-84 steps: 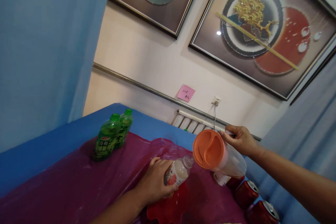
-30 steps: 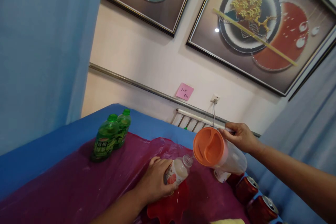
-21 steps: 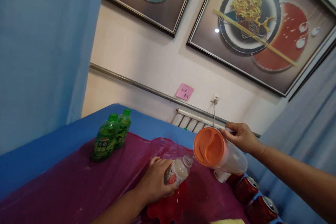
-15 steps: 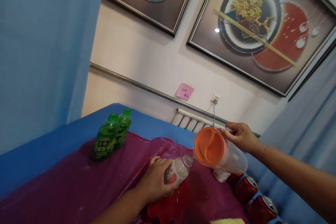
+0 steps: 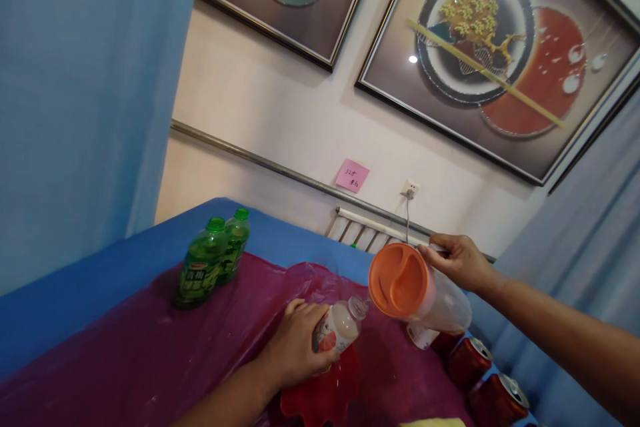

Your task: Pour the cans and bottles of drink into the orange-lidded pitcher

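Note:
My left hand [image 5: 300,340] is wrapped round a clear plastic bottle [image 5: 345,321] with a fruit-print label. The bottle is uncapped and tilts to the right, its mouth close to the pitcher's lid. In my right hand [image 5: 463,260] is the handle of a translucent pitcher [image 5: 445,300], tipped on its side with its orange lid [image 5: 399,279] facing left. Whether liquid runs between pitcher and bottle is hard to make out. Below the bottle lies a red scallop-edged dish [image 5: 320,397], partly hidden by my left hand.
Two green bottles [image 5: 203,263] stand at the left on purple plastic sheeting [image 5: 125,347] over a blue table cover [image 5: 280,233]. Several red cans [image 5: 499,400] line the right side. A yellow cloth-like item [image 5: 434,422] shows at the bottom edge.
Almost nothing differs. Both hands hold the bottle and the pitcher in nearly the same place and tilt.

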Demonstrator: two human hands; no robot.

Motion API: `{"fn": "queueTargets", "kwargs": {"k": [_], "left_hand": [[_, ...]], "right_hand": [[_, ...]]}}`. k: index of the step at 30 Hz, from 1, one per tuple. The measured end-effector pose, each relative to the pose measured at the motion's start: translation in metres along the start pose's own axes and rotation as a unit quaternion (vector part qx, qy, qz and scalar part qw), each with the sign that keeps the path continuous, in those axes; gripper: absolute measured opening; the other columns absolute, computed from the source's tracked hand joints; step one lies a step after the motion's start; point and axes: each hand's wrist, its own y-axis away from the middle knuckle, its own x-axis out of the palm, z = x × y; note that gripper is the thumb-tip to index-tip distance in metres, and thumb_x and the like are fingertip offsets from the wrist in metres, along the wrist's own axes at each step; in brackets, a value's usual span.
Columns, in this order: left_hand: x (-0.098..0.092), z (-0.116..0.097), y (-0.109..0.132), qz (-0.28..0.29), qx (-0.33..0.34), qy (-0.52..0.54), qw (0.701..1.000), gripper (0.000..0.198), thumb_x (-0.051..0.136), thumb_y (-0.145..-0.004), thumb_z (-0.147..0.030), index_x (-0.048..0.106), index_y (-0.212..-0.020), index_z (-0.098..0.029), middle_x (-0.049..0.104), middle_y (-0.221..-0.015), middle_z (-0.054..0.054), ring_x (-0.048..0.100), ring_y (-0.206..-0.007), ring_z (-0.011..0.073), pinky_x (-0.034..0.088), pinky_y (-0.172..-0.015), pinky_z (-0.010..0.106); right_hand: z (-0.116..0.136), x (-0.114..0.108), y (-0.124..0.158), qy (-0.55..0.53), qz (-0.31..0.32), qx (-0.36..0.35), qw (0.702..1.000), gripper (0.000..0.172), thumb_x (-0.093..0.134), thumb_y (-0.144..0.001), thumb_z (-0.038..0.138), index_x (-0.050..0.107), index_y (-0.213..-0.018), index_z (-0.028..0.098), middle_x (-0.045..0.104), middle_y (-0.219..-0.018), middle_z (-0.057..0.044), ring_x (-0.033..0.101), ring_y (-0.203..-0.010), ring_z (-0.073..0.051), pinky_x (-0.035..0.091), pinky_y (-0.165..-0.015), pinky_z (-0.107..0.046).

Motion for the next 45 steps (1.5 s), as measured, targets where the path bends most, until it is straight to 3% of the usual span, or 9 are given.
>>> {"fn": "queueTargets", "kwargs": {"k": [45], "left_hand": [[0.0003,-0.0012,0.0005,-0.006,0.009,0.003,1.000,0.050,0.080,-0.065,-0.037,0.063,-0.110,-0.025,0.072,-0.111,0.004,0.062,-0.105,0.0291,0.029,-0.109,0.048]], "right_hand": [[0.0057,0.0001,0.0012,-0.004,0.000,0.004,1.000,0.050,0.054,-0.085,0.056,0.028,-0.056,0.024,0.021,-0.056,0.006,0.022,-0.051,-0.009,0.016,-0.045,-0.025]]}}
